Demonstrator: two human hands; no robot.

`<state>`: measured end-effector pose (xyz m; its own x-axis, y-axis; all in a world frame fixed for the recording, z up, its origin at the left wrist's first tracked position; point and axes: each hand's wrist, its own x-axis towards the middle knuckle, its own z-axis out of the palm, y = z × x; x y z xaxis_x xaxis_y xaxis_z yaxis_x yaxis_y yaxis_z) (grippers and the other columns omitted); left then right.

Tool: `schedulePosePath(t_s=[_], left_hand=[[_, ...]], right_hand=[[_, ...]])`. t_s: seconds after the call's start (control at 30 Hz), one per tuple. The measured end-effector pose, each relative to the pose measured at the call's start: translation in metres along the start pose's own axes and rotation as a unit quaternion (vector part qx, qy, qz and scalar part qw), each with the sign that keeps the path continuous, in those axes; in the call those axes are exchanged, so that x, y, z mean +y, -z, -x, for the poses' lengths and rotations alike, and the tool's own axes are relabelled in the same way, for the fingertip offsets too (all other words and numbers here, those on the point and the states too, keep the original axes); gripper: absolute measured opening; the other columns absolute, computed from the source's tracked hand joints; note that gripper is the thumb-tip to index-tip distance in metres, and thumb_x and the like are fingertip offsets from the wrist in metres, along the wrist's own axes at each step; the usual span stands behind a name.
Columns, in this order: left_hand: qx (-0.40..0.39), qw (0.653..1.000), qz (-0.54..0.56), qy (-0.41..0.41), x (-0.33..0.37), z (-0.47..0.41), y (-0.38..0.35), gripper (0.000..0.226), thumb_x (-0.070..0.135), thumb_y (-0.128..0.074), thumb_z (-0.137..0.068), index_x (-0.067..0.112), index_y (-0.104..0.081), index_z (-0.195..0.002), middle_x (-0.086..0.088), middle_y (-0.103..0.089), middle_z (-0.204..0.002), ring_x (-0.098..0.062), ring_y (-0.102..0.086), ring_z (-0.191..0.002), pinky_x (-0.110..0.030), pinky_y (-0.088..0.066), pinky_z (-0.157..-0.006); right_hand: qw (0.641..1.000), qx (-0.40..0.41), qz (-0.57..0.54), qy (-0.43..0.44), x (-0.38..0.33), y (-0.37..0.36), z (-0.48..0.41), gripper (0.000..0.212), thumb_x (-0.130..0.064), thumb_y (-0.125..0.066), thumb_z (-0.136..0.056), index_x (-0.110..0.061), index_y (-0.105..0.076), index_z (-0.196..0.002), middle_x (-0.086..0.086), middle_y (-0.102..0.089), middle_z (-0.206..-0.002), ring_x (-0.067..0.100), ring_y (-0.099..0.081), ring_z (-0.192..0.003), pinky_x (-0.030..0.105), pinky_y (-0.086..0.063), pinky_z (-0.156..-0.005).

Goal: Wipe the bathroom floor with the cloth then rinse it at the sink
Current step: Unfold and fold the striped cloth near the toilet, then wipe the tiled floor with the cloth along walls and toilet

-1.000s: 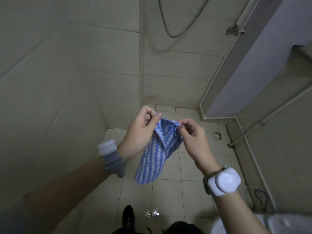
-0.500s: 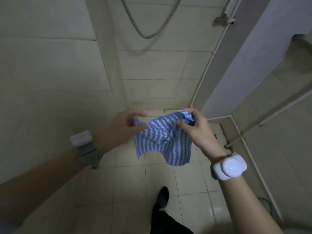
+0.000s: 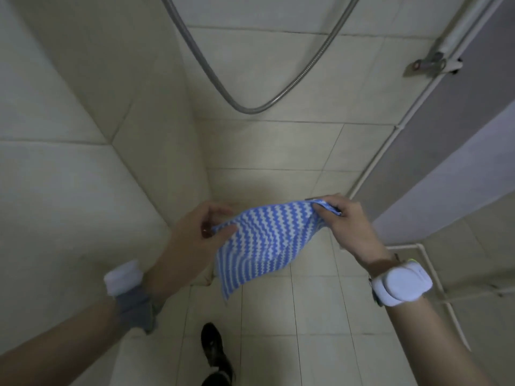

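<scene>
Black shoe [image 3: 214, 349]: 1 foot planted on the pale tiles at the bottom edge, toe pointing forward.
Wrists: a grey-and-white band [image 3: 131, 293] on the left, a white puck-shaped device [image 3: 401, 285] on the right.
Left hand [image 3: 192, 235]: thumb and fingers pinch the near-left corner of the cloth.
Right hand [image 3: 348, 221]: fingertips pinch the far-right corner, knuckles up.
Cloth [image 3: 264, 240]: blue-and-white zigzag weave, spread in the air between the 2 hands, its lower corner hanging free. It is well clear of the floor and touches nothing but the fingers.
Floor [image 3: 315, 316]: cream tiles with dark grout, seen beneath and beyond the cloth (any dirt or wet is too dim to make out).
Far wall: a steel shower hose [image 3: 250, 107] loops down it. A white pipe [image 3: 390, 140] runs up the right side beside a grey panel.
Step in hand: opening the cloth out flat, by the look of it, ahead of the wiping; no wiping looks begun.
Next move: likely a crouch to bring the cloth down onto the tiles, with 1 palm pressed flat on it to sweep. The 2-corner pinch would have to give way to that.
Sink: not in view, so the rinse lies further off.
</scene>
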<state>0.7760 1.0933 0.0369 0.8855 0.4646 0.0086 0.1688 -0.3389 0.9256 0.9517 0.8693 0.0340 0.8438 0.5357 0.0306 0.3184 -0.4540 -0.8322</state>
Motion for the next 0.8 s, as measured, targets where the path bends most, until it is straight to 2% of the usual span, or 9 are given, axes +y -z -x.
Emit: schedulePosePath(t_s=[0.13, 0.23, 0.3, 0.4, 0.47, 0.53, 0.57, 0.67, 0.8], left_hand=[[0.073, 0.997, -0.006, 0.004, -0.049, -0.076, -0.017, 0.017, 0.033, -0.074, -0.08, 0.031, -0.062, -0.092, 0.016, -0.059, -0.07, -0.004, -0.054, -0.062, -0.012, -0.041, -0.059], [0.135, 0.991, 0.015, 0.001, -0.099, -0.128, -0.042, 0.028, 0.057, -0.061, -0.065, 0.043, -0.062, -0.089, 0.001, -0.062, -0.076, -0.003, -0.054, -0.058, -0.011, -0.041, -0.053], [0.182, 0.983, 0.028, 0.013, -0.14, -0.159, -0.065, 0.025, 0.06, -0.061, -0.062, 0.049, -0.062, -0.085, -0.001, -0.059, -0.066, -0.005, -0.051, -0.051, -0.012, -0.039, -0.049], [0.232, 0.972, 0.031, 0.022, -0.226, -0.199, -0.123, 0.013, 0.048, -0.069, -0.071, 0.048, -0.063, -0.083, 0.003, -0.057, -0.064, -0.001, -0.055, -0.054, -0.007, -0.04, -0.049], [0.276, 0.959, 0.05, 0.039, -0.272, -0.218, -0.156, 0.016, 0.028, -0.074, -0.085, 0.037, -0.062, -0.09, -0.002, -0.057, -0.073, 0.002, -0.055, -0.057, -0.009, -0.044, -0.053], [0.303, 0.95, 0.055, 0.05, -0.34, -0.238, -0.194, 0.012, 0.02, -0.069, -0.092, 0.03, -0.064, -0.097, -0.002, -0.057, -0.075, 0.0, -0.053, -0.06, -0.028, -0.053, -0.062], [0.31, 0.947, 0.055, 0.06, -0.392, -0.244, -0.221, 0.011, 0.021, -0.067, -0.093, 0.028, -0.064, -0.102, 0.0, -0.059, -0.076, -0.003, -0.055, -0.061, -0.035, -0.054, -0.064], [0.365, 0.926, 0.071, 0.067, -0.489, -0.284, -0.259, 0.015, 0.017, -0.064, -0.095, 0.018, -0.065, -0.11, 0.005, -0.051, -0.071, -0.012, -0.054, -0.062, -0.036, -0.054, -0.063], [0.41, 0.911, 0.046, 0.019, -0.587, -0.328, -0.296, 0.009, 0.018, -0.065, -0.091, 0.022, -0.066, -0.099, 0.012, -0.042, -0.066, -0.002, -0.048, -0.061, -0.03, -0.056, -0.067]], right_hand=[[1.0, 0.002, 0.008, 0.001, 0.045, -0.026, -0.087, 0.023, -0.013, -0.063, -0.095, -0.034, -0.071, -0.099, -0.006, -0.068, -0.093, -0.003, -0.06, -0.085, 0.012, -0.043, -0.079], [0.999, 0.027, 0.016, 0.003, 0.112, -0.055, -0.142, 0.013, -0.04, -0.058, -0.091, -0.04, -0.071, -0.095, 0.0, -0.068, -0.087, 0.008, -0.063, -0.083, 0.028, -0.048, -0.077], [0.999, 0.019, 0.026, 0.002, 0.168, -0.081, -0.173, 0.016, -0.048, -0.053, -0.088, -0.043, -0.068, -0.086, 0.003, -0.065, -0.082, 0.013, -0.062, -0.081, 0.036, -0.048, -0.077], [0.999, 0.007, 0.044, 0.002, 0.264, -0.129, -0.213, 0.013, -0.033, -0.062, -0.093, -0.043, -0.068, -0.086, 0.003, -0.066, -0.085, 0.013, -0.063, -0.084, 0.027, -0.045, -0.079], [0.999, 0.002, 0.049, -0.008, 0.31, -0.151, -0.236, 0.013, -0.02, -0.064, -0.096, -0.026, -0.075, -0.093, 0.011, -0.068, -0.09, 0.021, -0.064, -0.088, 0.03, -0.045, -0.081], [0.997, -0.029, 0.073, -0.004, 0.374, -0.181, -0.264, 0.015, -0.018, -0.06, -0.098, -0.018, -0.075, -0.095, 0.014, -0.07, -0.091, 0.026, -0.064, -0.087, 0.035, -0.046, -0.081], [0.996, -0.047, 0.074, -0.007, 0.42, -0.212, -0.275, 0.016, -0.02, -0.059, -0.098, -0.022, -0.073, -0.09, 0.01, -0.069, -0.086, 0.023, -0.063, -0.082, 0.036, -0.047, -0.079], [0.997, -0.037, 0.001, -0.073, 0.49, -0.251, -0.312, 0.025, -0.028, -0.057, -0.098, -0.032, -0.069, -0.076, 0.004, -0.061, -0.077, 0.017, -0.058, -0.075, 0.044, -0.054, -0.076], [0.992, 0.023, -0.105, -0.066, 0.552, -0.295, -0.329, 0.026, -0.016, -0.053, -0.1, -0.028, -0.07, -0.085, 0.001, -0.062, -0.086, 0.016, -0.06, -0.085, 0.03, -0.058, -0.069]])
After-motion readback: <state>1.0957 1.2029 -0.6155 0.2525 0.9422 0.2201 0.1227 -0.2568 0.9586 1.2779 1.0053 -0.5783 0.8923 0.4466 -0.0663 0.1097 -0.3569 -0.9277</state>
